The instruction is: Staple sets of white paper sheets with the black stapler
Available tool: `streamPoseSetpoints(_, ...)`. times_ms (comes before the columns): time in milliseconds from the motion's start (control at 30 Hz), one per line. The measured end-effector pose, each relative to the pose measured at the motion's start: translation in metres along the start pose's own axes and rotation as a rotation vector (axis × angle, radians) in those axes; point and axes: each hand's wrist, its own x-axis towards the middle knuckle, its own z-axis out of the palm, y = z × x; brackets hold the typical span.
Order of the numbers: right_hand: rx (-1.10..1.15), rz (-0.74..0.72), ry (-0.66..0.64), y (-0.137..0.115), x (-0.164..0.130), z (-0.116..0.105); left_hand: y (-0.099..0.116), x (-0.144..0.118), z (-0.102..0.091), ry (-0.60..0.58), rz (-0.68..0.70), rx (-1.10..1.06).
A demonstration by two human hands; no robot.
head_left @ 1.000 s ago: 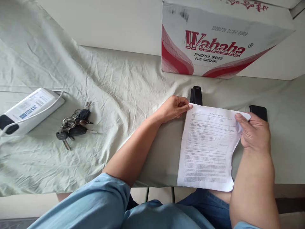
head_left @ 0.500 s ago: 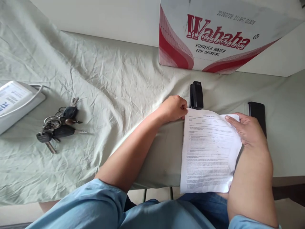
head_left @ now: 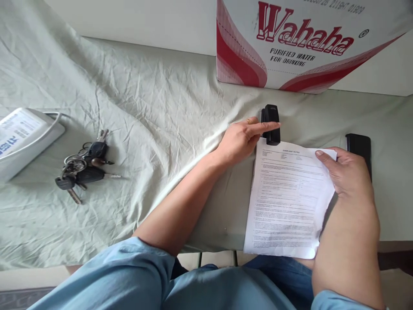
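— Two hands are at work over the counter (head_left: 155, 112), which is draped in a crumpled pale green cloth. What is each doing?

— The right hand (head_left: 350, 178) pinches the printed sheet (head_left: 287, 202) at its upper right corner, thumb on top. The left hand (head_left: 243, 137) is off the paper, fingers stretched flat, the fingertips lying across the black stapler (head_left: 271, 116).

— Where does the sheet lie?

— At about five o'clock from the middle of the view, its lower edge hanging past the near edge of the counter over the lap. The stapler sits just at twelve o'clock of the sheet's top left corner.

— Anything else around?

— A red-and-white Wahaha water carton (head_left: 300, 51) at one o'clock, well behind the stapler. A flat black object (head_left: 359, 148) at three o'clock, partly hidden by the right hand. A bunch of keys (head_left: 84, 165) at nine o'clock, and beyond it a white device with a cable (head_left: 22, 137) at the left edge.
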Motion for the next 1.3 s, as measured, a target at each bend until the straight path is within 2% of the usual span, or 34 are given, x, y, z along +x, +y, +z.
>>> streamPoseSetpoints(67, -0.007, -0.013, 0.01, 0.0, -0.001, 0.0, 0.0, 0.0, 0.002, -0.063, -0.008, 0.078)
streamPoseSetpoints(200, 0.037, -0.038, 0.025, -0.001, 0.001, 0.003, 0.011, 0.001, 0.002, -0.127, -0.161, 0.207)
streamPoseSetpoints(367, 0.147, -0.036, -0.005, -0.005, -0.002, 0.003, 0.018, 0.004, 0.002, -0.132, -0.263, 0.084)
streamPoseSetpoints(433, 0.133, -0.018, -0.113, -0.007, -0.007, -0.002, 0.014, 0.004, 0.001, -0.129, -0.262, -0.081)
streamPoseSetpoints(533, 0.049, -0.018, -0.385, -0.011, -0.019, -0.012, 0.005, 0.003, -0.001, -0.115, -0.246, -0.351)
streamPoseSetpoints(600, 0.028, -0.055, -0.46, -0.015, -0.026, -0.016, 0.001, 0.003, -0.003, -0.05, -0.263, -0.434)
streamPoseSetpoints(667, 0.091, -0.116, -0.357, -0.018, -0.031, -0.015, 0.001, 0.003, -0.003, 0.027, -0.291, -0.472)
streamPoseSetpoints(733, 0.204, -0.161, -0.157, -0.021, -0.031, -0.01, 0.003, 0.003, -0.004, 0.061, -0.328, -0.529)
streamPoseSetpoints(800, 0.293, -0.171, 0.001, -0.022, -0.026, -0.003, 0.007, 0.003, -0.005, 0.055, -0.369, -0.595)
streamPoseSetpoints(900, 0.366, -0.187, 0.126, -0.018, -0.015, 0.007, 0.011, 0.003, -0.009, -0.003, -0.396, -0.628)
streamPoseSetpoints(1000, 0.378, -0.22, 0.153, -0.013, -0.007, 0.011, 0.01, 0.002, -0.014, -0.106, -0.357, -0.566)
streamPoseSetpoints(1100, 0.36, -0.23, 0.123, -0.01, -0.008, 0.011, 0.004, 0.003, -0.015, -0.141, -0.282, -0.486)
streamPoseSetpoints(1200, 0.395, -0.182, 0.061, -0.01, -0.013, 0.01, -0.003, 0.004, -0.012, -0.078, -0.263, -0.48)
streamPoseSetpoints(1300, 0.39, -0.087, -0.05, -0.008, -0.012, 0.009, -0.006, 0.003, -0.009, 0.018, -0.331, -0.511)
